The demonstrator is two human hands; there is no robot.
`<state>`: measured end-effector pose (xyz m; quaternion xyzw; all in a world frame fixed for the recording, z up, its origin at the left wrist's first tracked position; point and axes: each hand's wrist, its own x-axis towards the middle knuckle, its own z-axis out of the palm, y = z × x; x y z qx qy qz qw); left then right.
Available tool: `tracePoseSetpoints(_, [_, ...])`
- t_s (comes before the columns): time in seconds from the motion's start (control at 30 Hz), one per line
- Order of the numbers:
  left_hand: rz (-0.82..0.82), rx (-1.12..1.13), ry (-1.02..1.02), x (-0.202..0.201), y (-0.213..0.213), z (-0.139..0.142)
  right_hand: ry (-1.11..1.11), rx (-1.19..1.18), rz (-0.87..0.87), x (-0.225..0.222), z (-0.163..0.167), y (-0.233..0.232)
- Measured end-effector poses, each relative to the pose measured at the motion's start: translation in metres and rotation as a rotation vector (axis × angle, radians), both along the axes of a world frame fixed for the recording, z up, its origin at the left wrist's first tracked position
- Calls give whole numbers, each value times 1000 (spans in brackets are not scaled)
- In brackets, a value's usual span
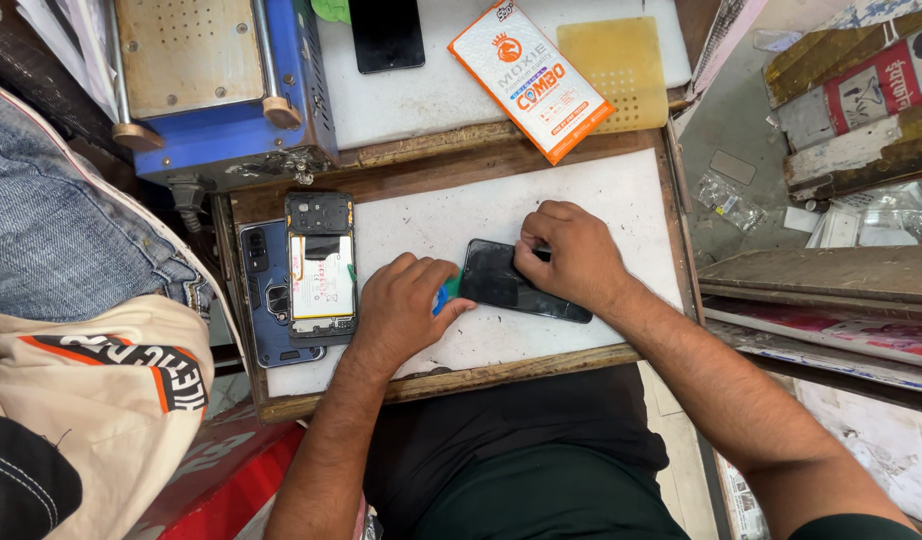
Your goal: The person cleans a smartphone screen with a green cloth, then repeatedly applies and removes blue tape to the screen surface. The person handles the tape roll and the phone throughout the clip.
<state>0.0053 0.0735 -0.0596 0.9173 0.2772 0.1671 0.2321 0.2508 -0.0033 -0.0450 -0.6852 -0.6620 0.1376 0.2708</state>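
The black phone screen panel (pixel 516 283) lies flat on the white work mat (pixel 601 200), slightly right of the mat's centre, its long axis running from 10 o'clock to 4 o'clock. The right hand (pixel 571 250) rests on the panel's upper edge, fingers curled down and pressing on the glass; whether the fingertips pinch anything cannot be told. The left hand (pixel 406 300) sits at 9 o'clock of the panel, fingers closed together on a small blue-green plastic card (pixel 446 293), whose tip meets the panel's left edge.

At 9 o'clock of the left hand, an opened phone (pixel 322 265) lies on the mat with its internal boards and a white battery exposed. It overlaps a blue phone back cover (pixel 266 300) lying just beside it, further toward 9 o'clock.

The mat sits in a wooden tray (pixel 461 375). At 12 o'clock of the panel, beyond the tray rim, an orange and white flat package (pixel 531 80) lies tilted. A yellow perforated pad (pixel 621 65) is at 1 o'clock and a dark phone (pixel 386 33) at 11 o'clock. A blue metal machine (pixel 221 85) with a flat plate stands at 10 o'clock. A second person in jeans (pixel 51 220) sits at 9 o'clock.
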Motion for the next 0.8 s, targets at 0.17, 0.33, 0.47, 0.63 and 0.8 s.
tracePoseSetpoints(0.17, [-29, 37, -57, 0, 1, 0, -19, -66, -36, 0, 1, 0])
tracePoseSetpoints(0.33, [-28, 8, 28, 0, 1, -2, 4, 28, 15, -1, 0, 1])
tracePoseSetpoints(0.47, [0, 19, -38, 0, 0, -1, -55, -88, -34, -1, 1, 0])
tracePoseSetpoints(0.63, [-28, 65, -54, 0, 0, 0, -1, -12, -31, -1, 2, 1])
tracePoseSetpoints(0.8, [-11, 24, 26, 0, 0, -1, 46, 59, -13, -2, 1, 1])
